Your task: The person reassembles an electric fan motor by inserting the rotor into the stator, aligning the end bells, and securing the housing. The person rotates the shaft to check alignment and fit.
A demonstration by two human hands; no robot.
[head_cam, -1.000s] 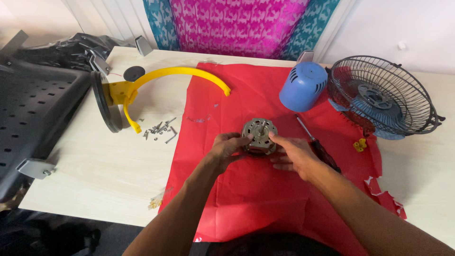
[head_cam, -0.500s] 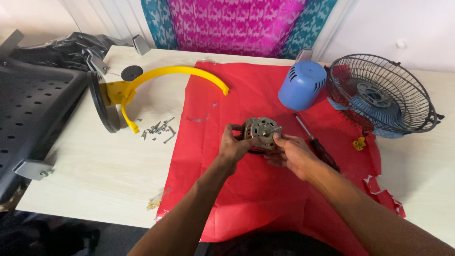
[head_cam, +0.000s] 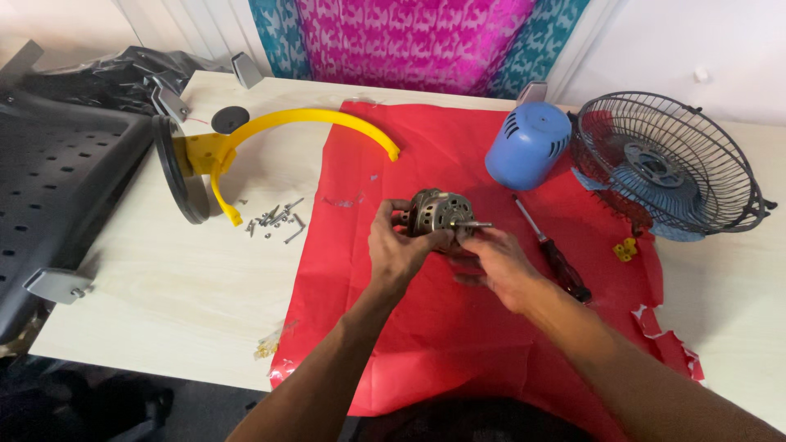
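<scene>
A small grey metal fan motor (head_cam: 436,213) with a thin shaft pointing right is lifted just above the red sheet (head_cam: 426,344). My left hand (head_cam: 399,250) grips the motor from its left and underside. My right hand (head_cam: 499,262) holds it from the right, fingertips at the shaft end. A screwdriver (head_cam: 553,255) with a dark red handle lies on the sheet just right of my right hand.
A blue motor cover (head_cam: 528,146) and a black wire fan guard with blue blades (head_cam: 665,168) sit at the back right. A yellow curved stand with a black base (head_cam: 246,147) and several loose screws (head_cam: 274,219) lie left. A black chair (head_cam: 57,180) stands at the table's left edge.
The motor has been turned in both hands, so its shaft now points right instead of facing up. Both hands stay on it at about the same spot.
</scene>
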